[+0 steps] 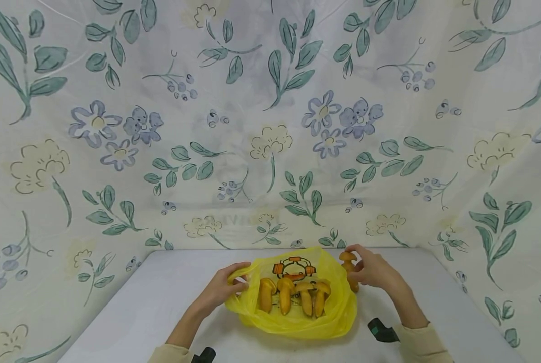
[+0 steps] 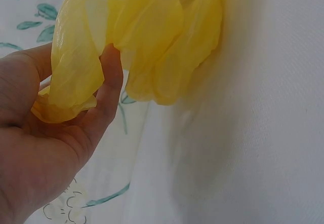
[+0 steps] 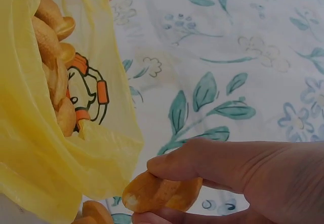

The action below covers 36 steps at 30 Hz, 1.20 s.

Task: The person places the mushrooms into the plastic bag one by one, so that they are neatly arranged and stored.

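Note:
A yellow plastic bag (image 1: 297,327) with an orange-and-black cartoon print lies with its mouth spread. Several brown toy-like mushrooms (image 1: 286,295) are inside it, side by side. My left hand (image 1: 222,290) holds the bag's left edge, and in the left wrist view the thin plastic (image 2: 76,82) runs between its thumb and curled fingers. Just beyond the bag's right edge, my right hand (image 1: 376,272) pinches a mushroom (image 3: 164,191) between thumb and fingers. Another brown piece (image 3: 93,214) shows below the bag's edge; whether it belongs to the held mushroom, I cannot tell.
The bag rests on a white table (image 1: 152,297). Behind the table hangs a floral cloth (image 1: 270,166), which also covers both sides. Dark wrist devices (image 1: 382,330) sit at both sleeves.

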### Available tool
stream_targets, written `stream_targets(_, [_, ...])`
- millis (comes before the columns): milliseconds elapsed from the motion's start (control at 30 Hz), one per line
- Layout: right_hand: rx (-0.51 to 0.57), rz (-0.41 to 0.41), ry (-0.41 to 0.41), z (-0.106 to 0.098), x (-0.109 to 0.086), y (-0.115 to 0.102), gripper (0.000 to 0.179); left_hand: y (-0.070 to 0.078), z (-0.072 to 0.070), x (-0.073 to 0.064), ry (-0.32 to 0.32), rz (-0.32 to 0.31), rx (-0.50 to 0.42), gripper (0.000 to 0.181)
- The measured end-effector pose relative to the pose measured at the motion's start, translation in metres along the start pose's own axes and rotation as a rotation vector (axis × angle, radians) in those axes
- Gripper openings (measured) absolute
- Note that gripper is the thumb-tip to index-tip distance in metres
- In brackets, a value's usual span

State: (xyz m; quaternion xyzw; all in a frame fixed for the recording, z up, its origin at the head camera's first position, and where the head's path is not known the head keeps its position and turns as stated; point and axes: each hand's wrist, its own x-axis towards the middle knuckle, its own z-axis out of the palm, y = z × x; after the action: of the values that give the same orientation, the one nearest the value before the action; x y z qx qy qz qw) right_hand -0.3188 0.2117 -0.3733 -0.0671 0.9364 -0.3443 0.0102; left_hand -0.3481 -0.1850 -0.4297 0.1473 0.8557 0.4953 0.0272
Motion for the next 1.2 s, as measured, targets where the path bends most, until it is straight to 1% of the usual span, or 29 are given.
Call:
stream_targets(367, [-0.011,-0.004,0.005,0.006,0.001,-0.004,0.060,0.001,0.000,-0.001,0.006,-0.009,0.001,0.056])
stream_targets(633, [-0.030,-0.031,0.010,0.011,0.002,-0.008,0.060,0.001,0.000,-0.001,0.006,-0.017,0.001,0.056])
stream_targets(733, [-0.021,-0.032,0.008,0.013,0.002,-0.010,0.060,0.001,0.000,0.000,0.006,-0.018,-0.001,0.056])
stream_targets(967, [0.053,-0.006,-0.021,0.021,0.002,-0.015,0.058,0.001,0.001,0.000,0.004,-0.016,0.001,0.056])
stream_targets(1200, [0.045,-0.021,-0.028,0.024,0.001,-0.020,0.058,0.001,0.001,-0.001,-0.005,-0.009,0.002,0.057])
